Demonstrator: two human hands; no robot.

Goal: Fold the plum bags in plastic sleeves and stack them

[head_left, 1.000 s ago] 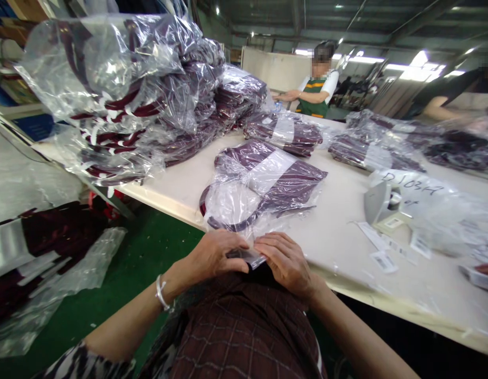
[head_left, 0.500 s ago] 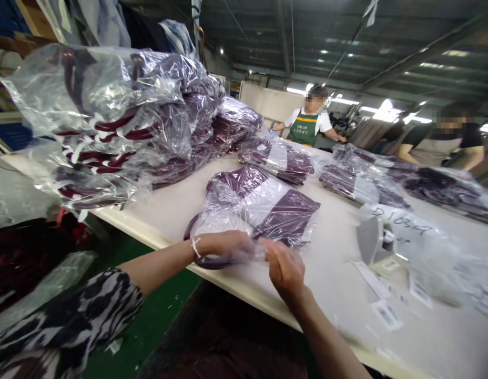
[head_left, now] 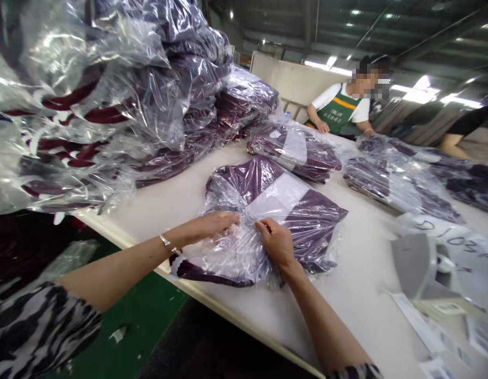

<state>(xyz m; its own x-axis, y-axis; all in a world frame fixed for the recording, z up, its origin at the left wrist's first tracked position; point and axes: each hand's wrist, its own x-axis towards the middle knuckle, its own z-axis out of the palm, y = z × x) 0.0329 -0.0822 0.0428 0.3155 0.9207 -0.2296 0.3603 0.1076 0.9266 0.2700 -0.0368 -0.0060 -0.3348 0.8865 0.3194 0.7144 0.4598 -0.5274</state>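
A bagged garment (head_left: 318, 221), dark purple and crossed by a white band (head_left: 281, 195), is laid flat near the close edge of the counter (head_left: 161, 202). Its clear film is touched by both hands. The left hand (head_left: 212, 226) is stretched low over the film with its fingers extended; whether any film is gripped by it cannot be told. The right hand (head_left: 277, 245) is curled, and the film is pinched between its thumb and fingers, just beside the left fingertips. A bracelet (head_left: 165, 240) is worn on the left wrist. To the left, a tall stack (head_left: 149, 110) of bagged garments is piled, and another bundle (head_left: 295, 147) is set just behind the garment. To the right, a grey dispenser (head_left: 415, 263) is placed beside a white plastic bag (head_left: 476, 247) marked by handwriting. Across the counter, a green apron (head_left: 338, 113) is worn by a co-worker.
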